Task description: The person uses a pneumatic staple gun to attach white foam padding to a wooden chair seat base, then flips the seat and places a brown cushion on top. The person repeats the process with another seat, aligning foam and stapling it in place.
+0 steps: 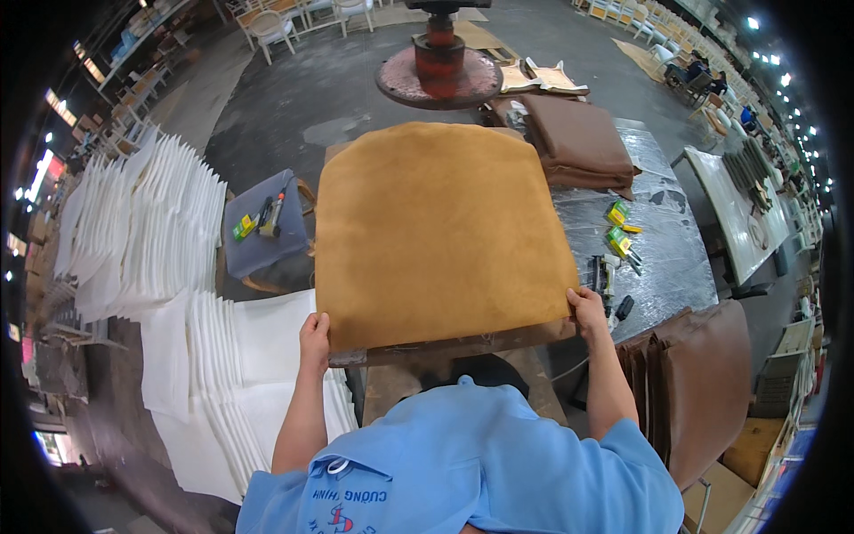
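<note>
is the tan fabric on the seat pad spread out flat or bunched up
Spread flat. The tan fabric covers the whole seat pad smoothly, with no folds showing; the left hand and right hand hold its near corners.

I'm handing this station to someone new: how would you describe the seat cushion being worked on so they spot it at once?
Start at the dark workbench in the middle of the floor. At its near edge lies the tan suede-like seat cushion, held at its front corners by the left hand and right hand. Unlike the dark brown cushions stacked behind, it is lighter, orange-tan and lies single.
</note>
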Available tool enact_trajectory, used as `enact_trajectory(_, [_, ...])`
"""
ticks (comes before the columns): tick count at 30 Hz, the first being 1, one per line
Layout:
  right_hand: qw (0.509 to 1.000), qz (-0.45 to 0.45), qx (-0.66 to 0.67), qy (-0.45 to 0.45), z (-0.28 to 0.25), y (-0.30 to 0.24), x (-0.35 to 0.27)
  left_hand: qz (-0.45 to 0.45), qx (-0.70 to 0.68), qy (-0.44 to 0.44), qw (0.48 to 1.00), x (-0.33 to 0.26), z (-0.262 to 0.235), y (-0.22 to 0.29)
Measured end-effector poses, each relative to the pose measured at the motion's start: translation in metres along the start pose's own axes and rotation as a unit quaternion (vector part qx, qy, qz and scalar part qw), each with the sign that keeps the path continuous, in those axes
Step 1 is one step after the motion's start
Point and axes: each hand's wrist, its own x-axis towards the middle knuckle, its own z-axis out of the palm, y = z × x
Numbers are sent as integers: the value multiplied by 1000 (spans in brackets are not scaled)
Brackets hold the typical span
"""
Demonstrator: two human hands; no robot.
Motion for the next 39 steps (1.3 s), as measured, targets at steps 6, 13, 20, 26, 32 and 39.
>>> enact_trajectory(6, [999, 31, 16, -13, 6, -3, 0, 10, -16, -14, 1000, -2, 2, 2])
enact_trajectory(13, [999, 9, 44, 5, 3, -9, 10, -41, 84, 49, 994, 19, 0, 19])
enact_trajectory(20, [974, -182, -62, 118, 41, -6, 42, 157, 284, 213, 922, 59, 35, 15])
enact_trajectory(26, [962, -212, -29, 170, 56, 10, 42, 196, 243, 208, 927, 56, 37, 10])
enact_trajectory(32, [948, -222, -55, 222, 61, 7, 41, 188, 195, 197, 942, 48, 44, 9])
enact_trajectory(39, [970, -179, -68, 148, 30, -6, 66, 166, 318, 190, 914, 43, 49, 24])
